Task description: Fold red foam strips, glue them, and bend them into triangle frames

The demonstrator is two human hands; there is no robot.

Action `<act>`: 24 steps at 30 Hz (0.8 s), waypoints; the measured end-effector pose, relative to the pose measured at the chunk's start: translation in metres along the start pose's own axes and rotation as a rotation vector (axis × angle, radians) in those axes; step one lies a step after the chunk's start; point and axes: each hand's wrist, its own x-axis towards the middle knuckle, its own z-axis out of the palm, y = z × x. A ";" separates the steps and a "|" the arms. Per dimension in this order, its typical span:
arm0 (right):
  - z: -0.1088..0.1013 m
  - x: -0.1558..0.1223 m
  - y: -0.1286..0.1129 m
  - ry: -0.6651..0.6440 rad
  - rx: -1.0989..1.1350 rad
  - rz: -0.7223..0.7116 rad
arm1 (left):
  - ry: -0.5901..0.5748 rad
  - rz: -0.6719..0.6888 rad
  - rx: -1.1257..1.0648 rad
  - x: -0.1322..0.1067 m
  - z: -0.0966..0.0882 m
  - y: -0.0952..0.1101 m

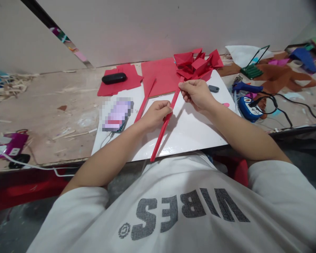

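A long, narrow folded strip of red paper (162, 135) slants across the white board (195, 130). Its near end reaches the board's front edge. My left hand (158, 112) pinches the strip about midway along. Near the far end, my right hand (196, 93) grips it between thumb and fingers. Another red paper strip (144, 103) lies to the left, partly hidden behind my left hand. Beyond both hands are a flat stack of red paper (159, 75) and a heap of folded red paper pieces (198, 66).
A phone (118, 115) with a cable and a black case (114, 78) on red sheets are at left. A grey utility-knife-like object (214, 88) lies right of my right hand. Farther right are a blue glue gun (246, 87), its green stand (251, 71) and a blue socket block (249, 109).
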 end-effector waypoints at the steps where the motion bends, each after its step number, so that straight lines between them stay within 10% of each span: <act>1: 0.000 0.000 -0.001 0.009 0.007 0.007 | 0.001 -0.006 -0.022 0.000 0.000 0.000; 24: 0.012 -0.012 0.015 -0.070 0.054 -0.053 | 0.151 0.115 0.074 0.012 -0.006 -0.005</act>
